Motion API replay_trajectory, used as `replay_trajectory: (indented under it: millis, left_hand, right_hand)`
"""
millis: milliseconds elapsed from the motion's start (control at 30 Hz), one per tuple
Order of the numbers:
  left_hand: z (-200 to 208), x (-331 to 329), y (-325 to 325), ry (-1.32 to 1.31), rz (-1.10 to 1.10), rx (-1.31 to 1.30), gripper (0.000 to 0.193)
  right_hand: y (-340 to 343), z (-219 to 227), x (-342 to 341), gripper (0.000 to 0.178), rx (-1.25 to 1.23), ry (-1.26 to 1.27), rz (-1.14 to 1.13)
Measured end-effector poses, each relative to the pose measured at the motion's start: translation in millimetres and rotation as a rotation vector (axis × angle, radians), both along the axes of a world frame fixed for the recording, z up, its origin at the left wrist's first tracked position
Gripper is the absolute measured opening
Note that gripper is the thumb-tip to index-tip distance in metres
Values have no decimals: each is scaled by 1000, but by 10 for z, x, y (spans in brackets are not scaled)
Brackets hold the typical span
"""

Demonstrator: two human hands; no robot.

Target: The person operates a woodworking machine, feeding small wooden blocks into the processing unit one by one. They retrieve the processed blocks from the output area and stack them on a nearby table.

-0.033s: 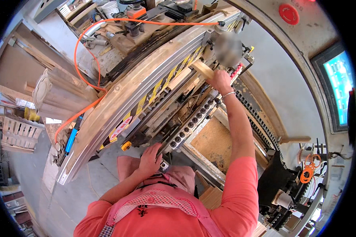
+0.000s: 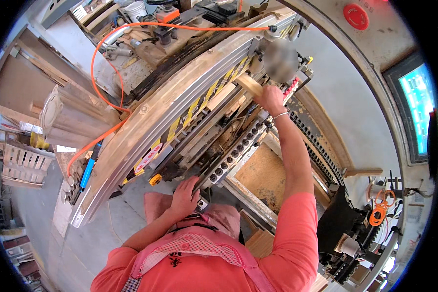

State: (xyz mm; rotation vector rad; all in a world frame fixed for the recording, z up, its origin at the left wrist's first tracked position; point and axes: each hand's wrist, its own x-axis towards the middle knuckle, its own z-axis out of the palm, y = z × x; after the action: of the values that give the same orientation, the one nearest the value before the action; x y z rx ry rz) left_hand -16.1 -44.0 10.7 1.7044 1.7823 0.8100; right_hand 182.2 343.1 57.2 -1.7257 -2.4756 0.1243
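Observation:
My right hand (image 2: 271,100) is closed round the near end of a pale wooden strip (image 2: 249,84), out over the far part of a long woodworking machine. The strip's other end reaches left toward a yellow-and-black striped guard edge (image 2: 195,103). At the machine's near end, close to my body, my left hand (image 2: 184,197) lies with its fingers extended against the end of a metal rail (image 2: 203,184). Nothing shows in that hand, though its fingertips are partly hidden. A row of round black knobs (image 2: 236,153) runs along the rail between my two hands.
A wood-topped curved beam (image 2: 146,109) crosses on the left, with an orange hose (image 2: 93,68) over it and a blue air-gun-like tool (image 2: 88,173) hanging by its end. At right are a lit control screen (image 2: 416,109), a red button (image 2: 355,17) and a black chain track (image 2: 321,146).

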Motion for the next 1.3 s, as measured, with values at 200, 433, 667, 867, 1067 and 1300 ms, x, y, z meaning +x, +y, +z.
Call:
replay_trajectory:
  millis: [200, 433, 667, 867, 1067, 1300]
  left_hand:
    - [33, 20, 10, -29, -4, -60, 44]
    - [95, 38, 39, -14, 28, -32, 44]
    - [102, 48, 54, -24, 14, -42, 45]
    - [81, 43, 34, -15, 23, -66, 44]
    - [86, 36, 37, -26, 13, -44, 44]
    - [41, 41, 26, -40, 38, 0, 41]
  right_hand:
    - [59, -49, -15, 43, -13, -2, 47]
    - [59, -59, -2, 46, 50, -14, 31]
    - [80, -13, -40, 42, 30, -28, 40]
    - [39, 7, -59, 45, 1, -38, 15]
    - [20, -1, -89, 46, 37, -41, 34]
    - [54, -63, -76, 45, 26, -75, 37]
